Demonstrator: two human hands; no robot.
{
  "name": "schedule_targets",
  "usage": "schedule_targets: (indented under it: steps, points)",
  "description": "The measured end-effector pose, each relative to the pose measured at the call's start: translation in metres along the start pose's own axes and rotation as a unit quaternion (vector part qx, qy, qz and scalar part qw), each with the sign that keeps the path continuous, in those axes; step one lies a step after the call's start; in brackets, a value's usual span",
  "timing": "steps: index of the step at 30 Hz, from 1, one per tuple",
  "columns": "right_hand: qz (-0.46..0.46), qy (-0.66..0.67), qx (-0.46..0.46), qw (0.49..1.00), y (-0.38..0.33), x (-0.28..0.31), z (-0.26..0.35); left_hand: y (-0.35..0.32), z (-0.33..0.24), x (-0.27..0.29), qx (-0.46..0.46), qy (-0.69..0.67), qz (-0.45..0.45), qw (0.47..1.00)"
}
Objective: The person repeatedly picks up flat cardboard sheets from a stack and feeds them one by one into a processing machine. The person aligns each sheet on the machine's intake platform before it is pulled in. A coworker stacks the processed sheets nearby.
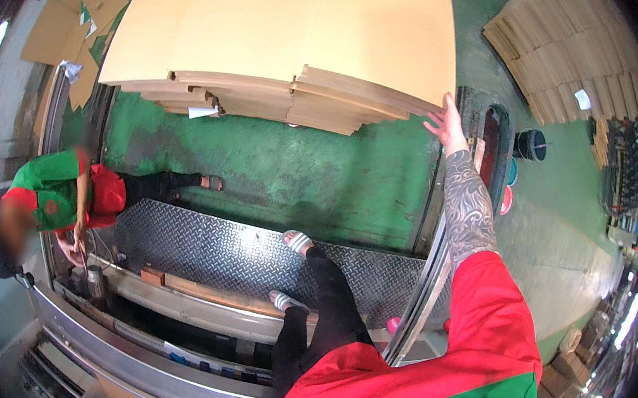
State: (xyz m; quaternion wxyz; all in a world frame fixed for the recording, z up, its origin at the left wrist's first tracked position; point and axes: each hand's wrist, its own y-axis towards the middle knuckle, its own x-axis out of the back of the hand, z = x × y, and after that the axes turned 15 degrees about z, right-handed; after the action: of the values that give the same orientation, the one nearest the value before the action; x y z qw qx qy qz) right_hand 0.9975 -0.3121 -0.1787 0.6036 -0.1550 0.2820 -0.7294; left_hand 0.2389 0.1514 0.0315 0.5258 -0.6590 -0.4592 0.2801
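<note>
My right hand (448, 129) reaches forward to the near right corner of a tall stack of flat cardboard sheets (300, 22). Its fingers are spread, with a fingertip against the corner; no grip around a sheet shows. The stack's top sheet is smooth and tan, and the sheets below stick out unevenly along the near side. A white slip of paper (203, 112) pokes out of that side. My left hand cannot be made out in the picture.
I stand on a metal tread plate (206, 230) beside a long machine (157, 356). At the left, a co-worker (58, 191) bends over it, hands near a metal cylinder (95, 281). More cardboard stacks (567, 41) stand at the right, with a black bucket (531, 145) nearby.
</note>
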Motion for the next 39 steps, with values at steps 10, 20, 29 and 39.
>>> schedule_targets:
  steps: [10, 20, 29, 39]
  points:
    - [-0.038, 0.014, -0.027, 0.999, 0.021, 0.013, 0.025, -0.02, 0.004, -0.024, 0.028, -0.018, 0.011, 0.999]
    - [0.05, 0.179, -0.031, 0.982, 0.012, 0.009, 0.029, -0.102, 0.058, 0.0, -0.099, 0.169, 0.122, 0.973]
    - [0.172, 0.215, 0.039, 0.961, -0.062, -0.077, -0.021, 0.16, -0.119, 0.17, -0.23, -0.073, -0.048, 0.969]
    - [0.278, 0.257, -0.068, 0.923, -0.291, -0.176, -0.179, 0.306, -0.364, 0.231, -0.343, -0.538, 0.043, 0.769]
